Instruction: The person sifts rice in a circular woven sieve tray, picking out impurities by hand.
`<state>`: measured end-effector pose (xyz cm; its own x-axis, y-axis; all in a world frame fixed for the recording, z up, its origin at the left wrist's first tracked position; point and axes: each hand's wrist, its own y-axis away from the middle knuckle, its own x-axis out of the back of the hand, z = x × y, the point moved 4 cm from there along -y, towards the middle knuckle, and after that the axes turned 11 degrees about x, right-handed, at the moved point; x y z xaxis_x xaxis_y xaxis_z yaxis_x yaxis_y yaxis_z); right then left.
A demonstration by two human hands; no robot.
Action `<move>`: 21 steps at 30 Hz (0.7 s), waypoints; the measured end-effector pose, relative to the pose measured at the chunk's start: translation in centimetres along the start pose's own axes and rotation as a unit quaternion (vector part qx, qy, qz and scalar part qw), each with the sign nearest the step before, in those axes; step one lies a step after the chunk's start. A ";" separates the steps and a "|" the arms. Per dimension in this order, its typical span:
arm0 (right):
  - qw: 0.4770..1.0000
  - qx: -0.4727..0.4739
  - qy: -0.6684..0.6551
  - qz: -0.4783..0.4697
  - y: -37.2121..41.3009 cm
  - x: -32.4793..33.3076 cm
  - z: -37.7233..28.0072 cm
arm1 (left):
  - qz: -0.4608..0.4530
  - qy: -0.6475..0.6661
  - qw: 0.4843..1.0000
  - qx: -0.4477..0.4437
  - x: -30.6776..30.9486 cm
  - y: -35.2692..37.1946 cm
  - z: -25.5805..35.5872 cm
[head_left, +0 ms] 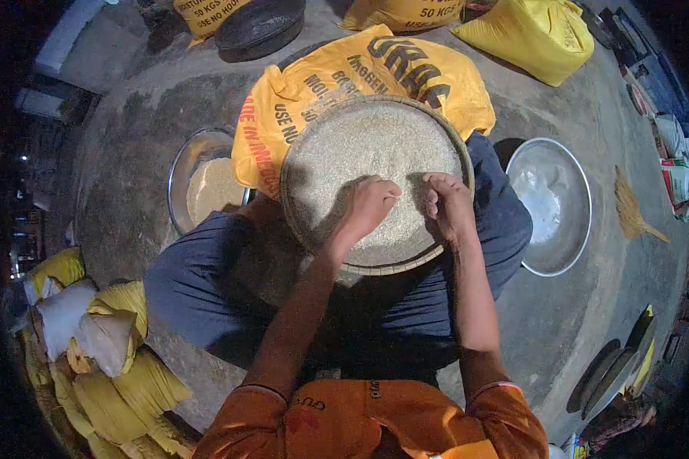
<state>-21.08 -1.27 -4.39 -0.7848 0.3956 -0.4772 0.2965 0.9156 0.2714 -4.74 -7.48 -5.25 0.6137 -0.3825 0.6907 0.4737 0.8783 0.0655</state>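
Note:
A round woven tray (298,233) rests across my lap, spread with pale grain (375,141). Over the middle of the grain is my left hand (371,205), its fingers curled together at the tips; anything between them is too small to make out. My right hand (449,205) is over the right part of the tray, fingers bent inward and thumb side hard to see, so its hold on anything is unclear. A yellow printed sack (452,84) lies under and beyond the tray's far edge.
A metal bowl (177,183) with light brown grain stands left of my knee, and a shiny metal basin (547,249) right of it. Farther off are a black basin (260,34), full yellow sacks (532,38) and a small straw brush (629,206). Folded sacks (115,398) lie lower left.

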 end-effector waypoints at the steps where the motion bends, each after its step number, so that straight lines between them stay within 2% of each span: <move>1: 1.000 0.000 0.000 0.000 0.0 -0.1 0.0 | 0.011 0.018 1.000 0.009 0.0 0.1 0.0; 5: 1.000 -0.001 -0.006 0.006 0.1 0.0 0.0 | -0.011 -0.033 0.999 0.019 0.3 0.5 0.9; 8: 1.000 0.005 -0.015 -0.006 -0.2 0.3 0.6 | 0.021 -0.082 0.996 0.020 0.4 0.6 1.7; 10: 1.000 0.007 -0.017 -0.008 -0.4 0.7 0.9 | 0.004 -0.101 0.993 0.053 0.3 0.5 1.6; 14: 1.000 -0.002 -0.001 -0.009 0.0 0.1 0.4 | -0.026 -0.117 0.991 0.061 0.5 0.3 1.6; 16: 1.000 -0.001 -0.002 -0.001 0.1 0.0 0.3 | 0.031 -0.112 0.993 0.011 0.8 0.5 1.5; 21: 1.000 0.001 -0.009 0.005 -0.1 0.4 0.7 | 0.061 -0.079 0.995 0.014 3.4 0.8 1.6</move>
<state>-21.01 -1.13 -5.16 -0.7718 0.4056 -0.4896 0.3056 0.9120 0.2738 -3.28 -7.64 -1.65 0.5574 -0.2247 0.7993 0.3831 0.9237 -0.0074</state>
